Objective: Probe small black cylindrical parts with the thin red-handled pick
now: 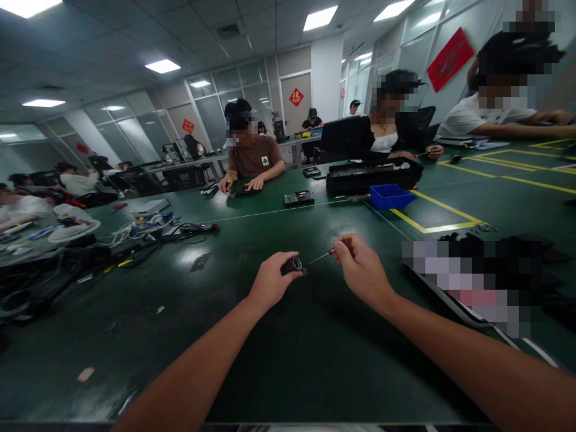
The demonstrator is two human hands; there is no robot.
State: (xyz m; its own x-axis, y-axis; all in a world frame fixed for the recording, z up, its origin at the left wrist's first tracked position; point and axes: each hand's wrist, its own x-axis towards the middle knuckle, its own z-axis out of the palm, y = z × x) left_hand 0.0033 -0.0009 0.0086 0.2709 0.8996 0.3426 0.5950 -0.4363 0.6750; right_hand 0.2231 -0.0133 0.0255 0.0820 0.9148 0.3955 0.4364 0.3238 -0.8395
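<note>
My left hand (275, 279) is closed around a small dark cylindrical part (292, 264), whose round, lens-like end faces right. A small dark piece juts out near my fingertips below that end; I cannot make out what it is. My right hand (360, 270) grips a thin screwdriver (324, 256) by its red handle. The screwdriver's shaft points left toward the cylindrical part, with a short gap between them. Both hands are above the green tabletop (288, 360).
Beyond my hands are a blue tray (391, 196), a long black case (373, 176) and a circuit board unit (298, 198). Tangled cables (166, 237) lie on the left. A blurred-out item (468, 288) is at right. Several people work around the tables.
</note>
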